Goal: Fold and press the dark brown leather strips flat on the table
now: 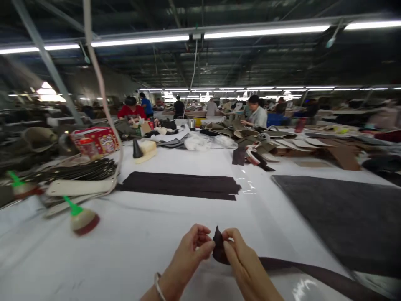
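Note:
A long dark brown strip of fabric or thin leather [291,266] runs from the lower right of the table to my hands. Its near end is bent up into a narrow point between them. My right hand [239,257] pinches this end between thumb and fingers. From the other side, my left hand [194,248] has its thumb and fingertips closed at the strip's left edge. A bracelet [159,286] circles my left wrist. Beyond my hands, several similar dark strips [178,185] lie flat side by side.
Green-tipped squeeze bottles [82,219] stand on the left, near dark straps [84,170] and a pale flat piece [79,187]. A dark grey sheet [341,213] covers the right side. Cut pieces [241,129] are heaped behind. A hanging cable [102,92] crosses the left. People [258,113] work further back.

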A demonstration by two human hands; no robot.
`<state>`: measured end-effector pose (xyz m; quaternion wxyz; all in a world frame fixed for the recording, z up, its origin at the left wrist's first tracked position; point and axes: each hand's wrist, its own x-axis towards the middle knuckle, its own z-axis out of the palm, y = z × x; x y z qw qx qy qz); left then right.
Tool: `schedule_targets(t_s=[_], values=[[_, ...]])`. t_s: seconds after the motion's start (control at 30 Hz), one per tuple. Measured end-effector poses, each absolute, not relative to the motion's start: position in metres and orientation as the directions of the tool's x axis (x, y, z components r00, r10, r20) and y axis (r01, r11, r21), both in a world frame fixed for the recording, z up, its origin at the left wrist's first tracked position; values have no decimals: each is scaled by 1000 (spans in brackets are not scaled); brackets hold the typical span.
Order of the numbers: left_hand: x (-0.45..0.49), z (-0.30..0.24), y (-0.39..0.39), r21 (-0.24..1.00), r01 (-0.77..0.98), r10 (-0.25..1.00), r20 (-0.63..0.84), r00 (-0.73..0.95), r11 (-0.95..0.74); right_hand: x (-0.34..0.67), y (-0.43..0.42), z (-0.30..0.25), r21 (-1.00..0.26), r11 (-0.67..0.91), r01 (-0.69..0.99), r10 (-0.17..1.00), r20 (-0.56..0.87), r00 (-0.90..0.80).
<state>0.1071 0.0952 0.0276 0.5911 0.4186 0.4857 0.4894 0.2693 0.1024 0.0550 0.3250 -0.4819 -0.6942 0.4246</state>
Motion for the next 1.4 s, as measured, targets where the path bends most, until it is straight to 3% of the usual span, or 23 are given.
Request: schedule_targets(t_s=[0.17,0.47,0.57,0.73,0.83,0.93,1.0,1.23,1.4], values=[[75,31,57,989,77,975,-109,-192,126,213,84,40,-929,212,302,853,26,-521],[24,18,31,953,248,900,-50,-433,172,165,67,33,-937,282,207,716,62,-695],[5,15,26,965,208,859,-30,-510,157,162,68,31,-924,290,251,754,58,-655],[-19,12,22,988,10,830,-124,-544,154,156,91,38,-865,365,343,794,97,-600],[-26,16,21,992,-54,827,-128,-547,118,141,108,47,-893,315,320,651,-42,-758],[-34,25,21,992,-89,824,-119,-554,84,128,117,51,-945,135,298,457,-207,-865],[-43,29,20,991,-110,815,-124,-567,74,129,121,52,-946,34,322,401,-283,-872],[-83,18,8,968,-226,731,-235,-641,113,229,148,56,-851,-122,511,359,-518,-777],[-95,9,5,948,-275,711,-303,-634,159,331,174,66,-762,-155,629,467,-617,-633]])
